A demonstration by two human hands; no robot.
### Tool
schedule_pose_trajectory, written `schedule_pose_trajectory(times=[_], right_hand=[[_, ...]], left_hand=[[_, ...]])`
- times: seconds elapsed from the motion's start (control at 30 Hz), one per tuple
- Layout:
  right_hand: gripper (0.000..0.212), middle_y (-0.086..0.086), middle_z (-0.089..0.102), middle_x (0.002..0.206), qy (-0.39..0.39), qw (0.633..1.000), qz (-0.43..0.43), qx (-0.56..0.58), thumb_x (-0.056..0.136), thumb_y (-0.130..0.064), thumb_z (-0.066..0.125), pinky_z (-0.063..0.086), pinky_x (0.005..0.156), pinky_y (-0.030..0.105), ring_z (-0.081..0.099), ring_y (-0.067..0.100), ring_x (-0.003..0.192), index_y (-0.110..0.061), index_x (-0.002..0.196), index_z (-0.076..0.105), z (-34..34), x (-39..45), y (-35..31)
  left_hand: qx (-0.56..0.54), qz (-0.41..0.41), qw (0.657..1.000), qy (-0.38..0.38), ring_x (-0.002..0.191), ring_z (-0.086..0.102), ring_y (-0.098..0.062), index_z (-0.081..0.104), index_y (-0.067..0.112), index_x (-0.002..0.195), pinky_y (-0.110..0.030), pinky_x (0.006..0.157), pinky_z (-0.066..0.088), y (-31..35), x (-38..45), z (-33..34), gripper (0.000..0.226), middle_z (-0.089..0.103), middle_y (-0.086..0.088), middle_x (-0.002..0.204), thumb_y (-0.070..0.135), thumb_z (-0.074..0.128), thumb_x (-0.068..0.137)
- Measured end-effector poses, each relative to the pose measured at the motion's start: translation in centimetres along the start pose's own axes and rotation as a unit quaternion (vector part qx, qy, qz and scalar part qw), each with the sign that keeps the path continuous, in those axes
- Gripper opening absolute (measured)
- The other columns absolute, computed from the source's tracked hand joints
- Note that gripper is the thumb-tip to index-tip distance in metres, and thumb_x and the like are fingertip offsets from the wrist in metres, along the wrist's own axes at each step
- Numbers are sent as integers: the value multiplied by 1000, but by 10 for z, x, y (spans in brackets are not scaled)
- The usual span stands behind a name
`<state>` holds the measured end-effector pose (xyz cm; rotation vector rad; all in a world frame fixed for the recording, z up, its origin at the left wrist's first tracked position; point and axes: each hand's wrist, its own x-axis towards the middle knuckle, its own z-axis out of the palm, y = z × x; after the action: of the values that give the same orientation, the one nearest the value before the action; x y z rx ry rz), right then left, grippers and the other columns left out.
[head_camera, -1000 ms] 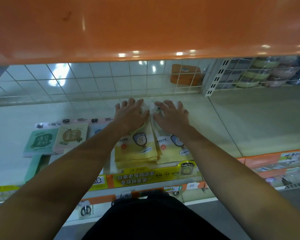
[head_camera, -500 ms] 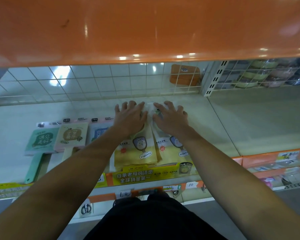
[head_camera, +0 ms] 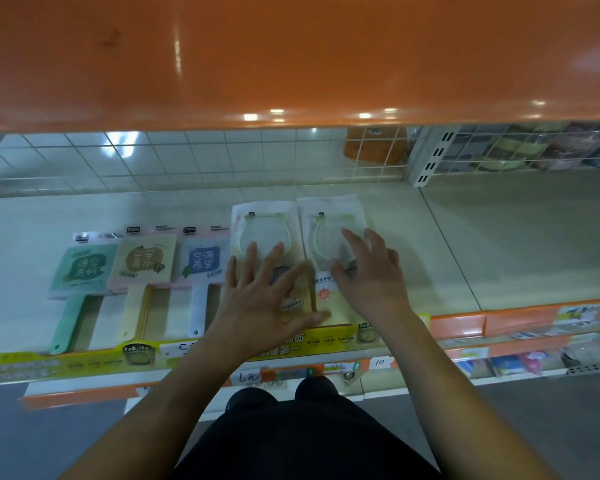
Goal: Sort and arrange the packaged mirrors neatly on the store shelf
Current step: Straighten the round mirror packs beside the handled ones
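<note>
Two stacks of yellow-and-clear packaged round mirrors lie side by side on the pale shelf (head_camera: 430,244). The left stack (head_camera: 264,220) and the right stack (head_camera: 329,216) show green mirror rims at their far ends. My left hand (head_camera: 260,292) rests flat, fingers spread, on the near half of the left stack. My right hand (head_camera: 368,271) lies flat with fingers apart on the right stack. To the left lie three packaged handled mirrors: green (head_camera: 84,271), beige (head_camera: 144,261) and blue-white (head_camera: 205,261).
An orange shelf (head_camera: 291,57) overhangs close above. A white wire grid (head_camera: 187,157) backs the shelf, with an orange item (head_camera: 374,147) behind it. A yellow price strip (head_camera: 84,362) edges the front. The shelf section to the right (head_camera: 516,237) is separated by an upright bracket (head_camera: 430,157).
Both hands have slid back toward me, from the far ends of the two stacks to their near halves, uncovering the round mirror tops. The stacks lie straighter and side by side.
</note>
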<state>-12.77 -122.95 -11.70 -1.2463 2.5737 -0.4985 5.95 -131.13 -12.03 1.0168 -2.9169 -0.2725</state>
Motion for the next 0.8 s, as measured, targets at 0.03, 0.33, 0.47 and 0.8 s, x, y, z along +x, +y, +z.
schedule_pose_trajectory(times=[0.03,0.33,0.47,0.8], right_hand=[[62,0,17,158,3,1000,3,13,92,-54,48,30,109,43,23,32,138,-40,148,24,1,-1,2],[57,6,20,158,13,997,-10,74,91,-50,54,23,110,34,20,27,141,-36,143,36,9,-8,3],[49,2,17,157,-6,997,-2,71,90,-47,55,26,108,36,20,28,136,-36,137,43,3,-7,0],[35,0,40,143,76,996,-43,35,94,-41,48,32,104,43,35,29,130,-29,126,55,-13,37,-11]], left_hand=[[4,6,1000,3,145,-14,-31,10,51,144,-58,115,-1,-1,-2,1,90,-3,7,160,96,17,66],[14,22,999,20,146,0,-36,17,53,142,-63,113,7,-5,-1,6,86,10,2,160,94,17,67],[11,26,999,23,146,1,-36,18,51,144,-64,112,9,-6,-2,10,85,12,1,159,92,20,70],[-54,-15,998,13,146,-6,-26,9,42,147,-52,117,6,-10,25,-19,79,-1,1,159,80,0,79]])
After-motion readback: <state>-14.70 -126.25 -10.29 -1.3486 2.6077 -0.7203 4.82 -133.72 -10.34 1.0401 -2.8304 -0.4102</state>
